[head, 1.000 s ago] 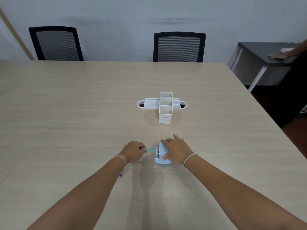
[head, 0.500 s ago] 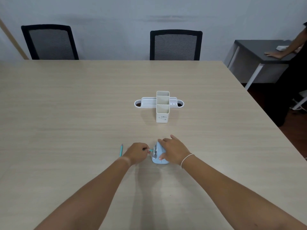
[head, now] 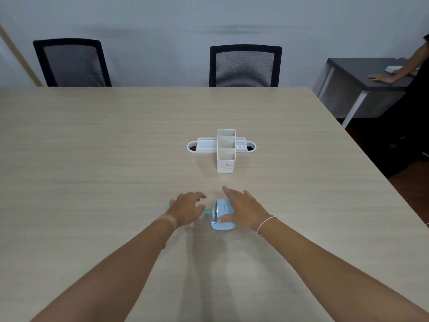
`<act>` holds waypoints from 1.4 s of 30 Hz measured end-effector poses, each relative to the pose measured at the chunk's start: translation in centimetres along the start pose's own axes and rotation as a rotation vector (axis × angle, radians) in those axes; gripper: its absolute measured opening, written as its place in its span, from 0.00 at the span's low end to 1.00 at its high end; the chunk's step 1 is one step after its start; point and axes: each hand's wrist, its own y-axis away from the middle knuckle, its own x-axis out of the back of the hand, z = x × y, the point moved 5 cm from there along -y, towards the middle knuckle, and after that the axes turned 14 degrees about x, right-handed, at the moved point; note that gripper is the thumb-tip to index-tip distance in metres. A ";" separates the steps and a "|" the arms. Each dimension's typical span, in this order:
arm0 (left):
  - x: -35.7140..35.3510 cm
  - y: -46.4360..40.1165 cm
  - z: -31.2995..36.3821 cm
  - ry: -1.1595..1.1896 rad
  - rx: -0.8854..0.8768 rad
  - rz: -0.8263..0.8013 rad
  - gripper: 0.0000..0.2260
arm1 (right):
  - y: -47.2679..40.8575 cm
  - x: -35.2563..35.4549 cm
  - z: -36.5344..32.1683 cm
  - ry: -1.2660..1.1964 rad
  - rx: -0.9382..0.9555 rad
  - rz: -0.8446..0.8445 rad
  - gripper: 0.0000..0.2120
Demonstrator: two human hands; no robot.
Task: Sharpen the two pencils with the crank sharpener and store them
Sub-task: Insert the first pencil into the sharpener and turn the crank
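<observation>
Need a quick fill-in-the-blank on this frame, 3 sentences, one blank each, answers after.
1. The right hand rests on the light ____ crank sharpener.
2. A teal pencil sticks out of the sharpener toward the ____ hand.
3. The white desk organizer stands on the table on the ____ side of the sharpener from the person.

Missing words: blue; left; far
</observation>
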 end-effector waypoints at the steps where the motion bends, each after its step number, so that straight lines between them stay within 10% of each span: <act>1: 0.6 0.0 0.2 0.043 -0.012 0.034 0.16 | 0.5 0.7 0.4 -0.075 -0.019 0.075 0.37; 6: 1.7 0.8 2.7 0.168 -0.143 0.052 0.18 | 3.6 3.0 5.3 -0.263 -0.201 0.390 0.19; 19: -4.5 1.7 7.6 -0.321 -0.257 -0.036 0.38 | 3.3 -3.6 7.3 -0.197 -0.223 0.058 0.23; 42: -5.7 0.2 8.0 -0.492 -0.281 0.140 0.24 | 1.6 1.1 6.6 -0.021 -0.022 0.398 0.08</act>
